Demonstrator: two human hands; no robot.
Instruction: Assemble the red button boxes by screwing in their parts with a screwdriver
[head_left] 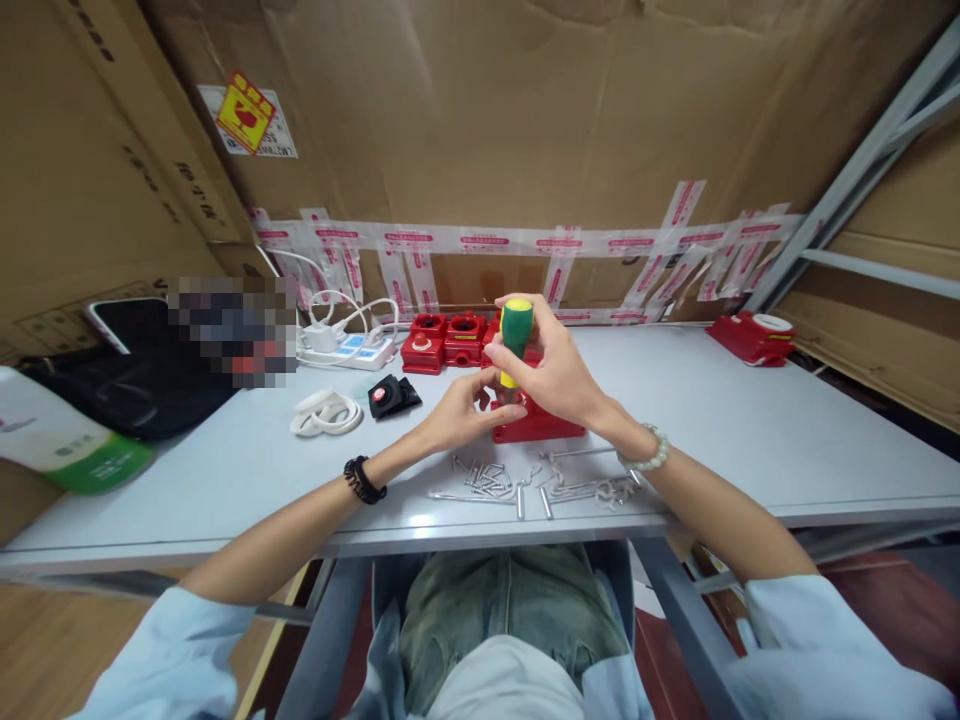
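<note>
Fingers of my right hand (551,370) are wrapped round a screwdriver (517,328) with a green and yellow handle, held upright over a red housing (540,428). My left hand (466,408) is at the lower end of the screwdriver, its thumb and fingertips pinched together by the housing's left side; what they hold is too small to make out. Both hands cover much of the housing. In front of it lie many small screws (489,480) and metal rods (520,502) on the white table (720,420).
Behind my hands stand more red housings (424,345). To the left are a power strip (352,352), a coiled white cable (326,413), a black part (391,397) and a black bag (172,400). Another red housing (751,338) sits at the far right.
</note>
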